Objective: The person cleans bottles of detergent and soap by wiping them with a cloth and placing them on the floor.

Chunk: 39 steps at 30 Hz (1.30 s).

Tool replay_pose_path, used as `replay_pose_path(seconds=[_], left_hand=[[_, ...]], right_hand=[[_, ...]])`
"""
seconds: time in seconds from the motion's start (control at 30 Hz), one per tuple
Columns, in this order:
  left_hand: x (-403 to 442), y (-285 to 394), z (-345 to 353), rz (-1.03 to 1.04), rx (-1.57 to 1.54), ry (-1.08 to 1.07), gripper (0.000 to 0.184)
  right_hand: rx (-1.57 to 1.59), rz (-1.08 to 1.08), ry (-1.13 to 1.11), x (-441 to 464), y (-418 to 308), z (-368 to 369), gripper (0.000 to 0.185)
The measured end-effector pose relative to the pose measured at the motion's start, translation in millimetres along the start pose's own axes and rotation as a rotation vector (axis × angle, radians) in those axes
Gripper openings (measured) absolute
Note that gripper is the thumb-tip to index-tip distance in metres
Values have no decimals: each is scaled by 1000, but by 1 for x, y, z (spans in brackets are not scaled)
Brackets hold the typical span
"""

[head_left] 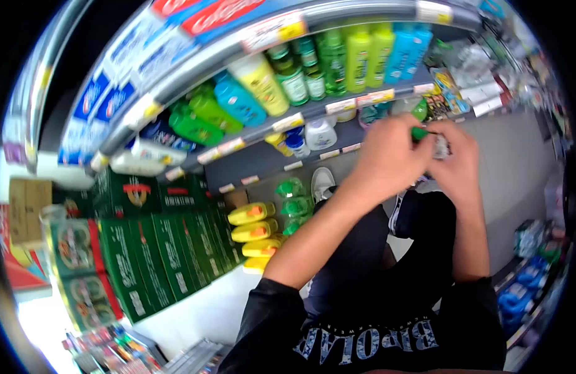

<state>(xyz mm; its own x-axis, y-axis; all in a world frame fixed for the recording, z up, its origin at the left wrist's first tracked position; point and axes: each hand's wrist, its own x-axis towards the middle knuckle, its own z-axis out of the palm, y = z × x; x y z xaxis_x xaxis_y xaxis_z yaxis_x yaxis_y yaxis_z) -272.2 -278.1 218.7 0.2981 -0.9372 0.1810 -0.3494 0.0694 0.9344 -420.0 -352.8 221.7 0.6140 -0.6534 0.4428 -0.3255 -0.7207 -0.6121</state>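
My left hand [394,153] is closed round a small green item [418,133], of which only the end shows between the fingers. Close beside it, my right hand [456,156] has its fingers bent round a small clear or whitish object [442,147], too small to name. The two hands nearly touch, raised in front of the lower shelf. Behind them on that shelf are a green-capped item [419,109] and a white bottle [320,134].
Bottles such as a yellow one [260,83] line the shelf [257,132] ahead. Green boxes [129,268] are stacked at the left, with yellow bottles [252,213] on the floor beside them. Blue packs [518,299] sit at the lower right.
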Motion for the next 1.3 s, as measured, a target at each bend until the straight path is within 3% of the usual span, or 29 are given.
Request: replay_pose_path(seconds=[0.1,0.2,0.27,0.37,0.47,0.63,1.0,1.1,1.3], left_hand=[[4,-3,-16,-80,-116,-31,27],[10,1,-35,-171,-104,-167,20],[14,1,-48,-239,-191,-306,17],[9,2,-65,-277,-58,-404,15],[-2,32,-73,-466,-225,-379,11],[-30,20,-81,-458,-92,-342,16],[-125,43,-140,-596,-17,-29,22],[-159,44,-153,-663,18,50,21],[-221,16,-154,-883,26,80,22]], right_hand=[[64,-100,23,5,-5,4,31],[102,-166,8,8,-6,10,37],[181,-161,-64,12,-9,9,40],[259,-178,-182,12,-11,12,43],[308,-213,-293,10,-15,9,47],[433,-325,-426,3,-5,1,37],[283,-268,16,23,19,-5,24],[310,-314,27,23,13,-3,33],[340,-320,-186,20,-3,-6,25]])
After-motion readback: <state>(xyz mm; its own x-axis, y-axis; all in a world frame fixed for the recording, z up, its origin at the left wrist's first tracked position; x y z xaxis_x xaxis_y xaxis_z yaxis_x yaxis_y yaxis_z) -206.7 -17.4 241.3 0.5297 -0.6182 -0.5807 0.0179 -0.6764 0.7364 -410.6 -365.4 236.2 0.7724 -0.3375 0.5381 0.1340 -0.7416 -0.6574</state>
